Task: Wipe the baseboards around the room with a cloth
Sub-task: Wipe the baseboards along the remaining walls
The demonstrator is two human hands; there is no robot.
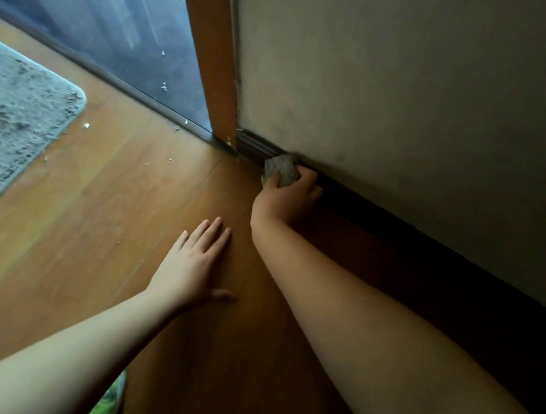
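Observation:
A dark brown baseboard (398, 236) runs along the foot of the grey wall, from the wooden door frame down to the right. My right hand (286, 198) grips a bunched grey cloth (281, 170) and holds it against the baseboard close to the door frame. The fingers are curled round the cloth, which sticks out above them. My left hand (194, 262) lies flat on the wooden floor with straight, spread fingers, left of and nearer than the right hand.
A wooden door frame (213, 62) stands where the baseboard ends, with a glass pane (98, 20) and dark floor rail to its left. A grey shaggy rug (3, 125) covers the floor at the left. Small crumbs dot the wooden floor (111, 194).

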